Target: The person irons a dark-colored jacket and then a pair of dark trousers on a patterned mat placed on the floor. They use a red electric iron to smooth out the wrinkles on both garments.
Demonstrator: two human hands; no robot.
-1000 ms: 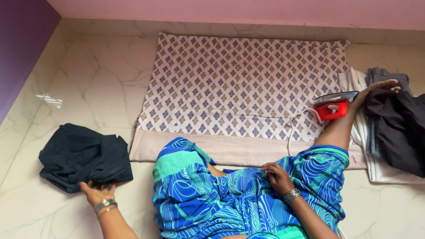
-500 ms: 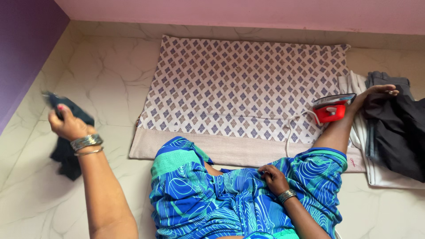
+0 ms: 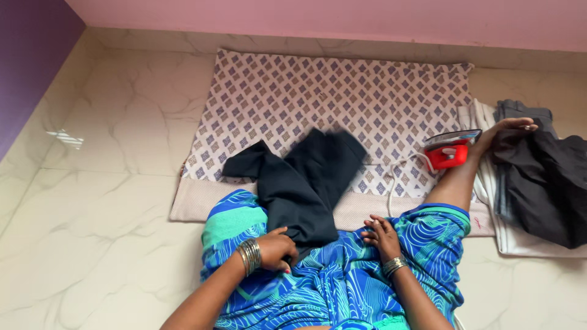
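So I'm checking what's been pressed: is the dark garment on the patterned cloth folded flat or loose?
Loose. The dark garment lies crumpled and half-spread across the patterned cloth, one end bunched in the left hand.

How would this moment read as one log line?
left hand: grips dark garment | right hand: resting on lap, empty | red iron: on patterned cloth

The dark garment (image 3: 306, 183) is blurring at its far edge; the folded clothes (image 3: 538, 183) are running off the right edge.
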